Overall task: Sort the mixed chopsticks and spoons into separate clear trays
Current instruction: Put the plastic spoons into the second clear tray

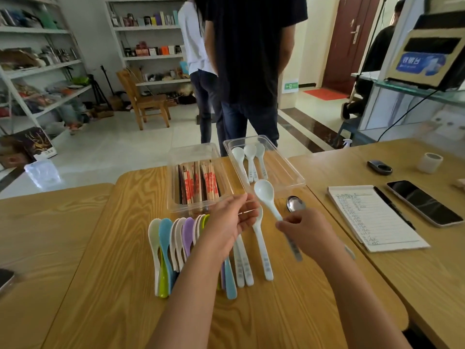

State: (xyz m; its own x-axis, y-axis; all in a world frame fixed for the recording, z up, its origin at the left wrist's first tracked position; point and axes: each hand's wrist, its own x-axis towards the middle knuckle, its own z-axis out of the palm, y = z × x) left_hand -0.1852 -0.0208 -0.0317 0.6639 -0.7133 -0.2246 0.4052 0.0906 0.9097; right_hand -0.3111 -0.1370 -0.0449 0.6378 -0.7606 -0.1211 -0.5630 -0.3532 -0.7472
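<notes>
My right hand [303,229] pinches the handle of a white plastic spoon [265,193], its bowl raised just in front of the right clear tray [289,170], which holds three white spoons [249,157]. The left clear tray [176,159] holds several wrapped chopsticks [198,183]. My left hand [230,222] hovers palm-up over a row of pastel spoons [176,240] on the wooden table [113,260]; its fingers are loosely curled and seem to hold nothing. More white spoons [263,253] lie beside it. A metal spoon [294,204] lies right of the held one.
A lined notepad [375,217] with a pen [395,207], a phone [425,202], a dark small object [379,167] and a tape roll [429,162] sit on the right table. Two people [249,71] stand just beyond the trays. Another phone [5,277] lies at the left edge.
</notes>
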